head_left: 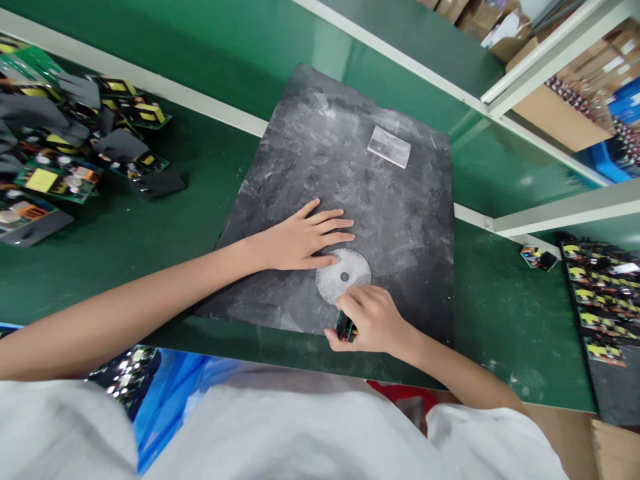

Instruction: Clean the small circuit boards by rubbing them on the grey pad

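My left hand [310,237] lies flat with its fingers spread on a dark, scuffed mat [400,220]. Its little-finger or thumb side reaches the edge of a grey round disc [350,260] with a small hole in the middle. My right hand [375,320] is closed round a small circuit board [345,328], held at the mat's front edge just below the disc. Most of the board is hidden by the fingers. Farther back on the mat rests a small pale rectangular block [389,147].
Many circuit boards with dark sheets [60,140] are heaped at the left. A black tray [613,393] with rows of boards stands at the right, near a single board [539,257]. White frame bars [555,207] cross the right side. A blue bag [170,393] hangs below the bench.
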Action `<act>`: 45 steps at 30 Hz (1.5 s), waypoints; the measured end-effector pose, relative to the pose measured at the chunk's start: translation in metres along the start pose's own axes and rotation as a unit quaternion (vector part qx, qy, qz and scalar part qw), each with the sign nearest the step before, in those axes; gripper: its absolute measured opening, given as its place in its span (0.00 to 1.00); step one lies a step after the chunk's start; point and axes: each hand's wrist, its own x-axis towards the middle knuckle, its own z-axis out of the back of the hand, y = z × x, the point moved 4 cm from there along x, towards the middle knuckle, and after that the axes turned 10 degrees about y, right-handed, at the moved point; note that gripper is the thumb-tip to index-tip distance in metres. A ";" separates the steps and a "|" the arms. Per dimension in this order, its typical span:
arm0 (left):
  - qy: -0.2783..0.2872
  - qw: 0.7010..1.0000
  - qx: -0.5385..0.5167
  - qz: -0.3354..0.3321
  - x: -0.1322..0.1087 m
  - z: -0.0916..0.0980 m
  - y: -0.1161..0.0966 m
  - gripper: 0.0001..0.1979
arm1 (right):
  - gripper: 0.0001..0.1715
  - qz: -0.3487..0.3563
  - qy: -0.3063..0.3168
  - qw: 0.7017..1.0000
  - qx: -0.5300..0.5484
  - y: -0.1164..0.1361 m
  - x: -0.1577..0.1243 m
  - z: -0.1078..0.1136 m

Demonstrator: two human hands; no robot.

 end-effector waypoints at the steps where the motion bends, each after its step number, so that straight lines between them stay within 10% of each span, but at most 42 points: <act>1: -0.001 1.000 -0.002 -0.001 0.000 0.000 0.000 0.26 | 0.15 0.001 -0.001 1.000 -0.002 0.000 0.000 0.000; 45: -0.008 1.000 -0.015 0.001 0.001 0.000 0.000 0.26 | 0.15 0.031 -0.043 0.998 -0.016 0.003 -0.004 -0.004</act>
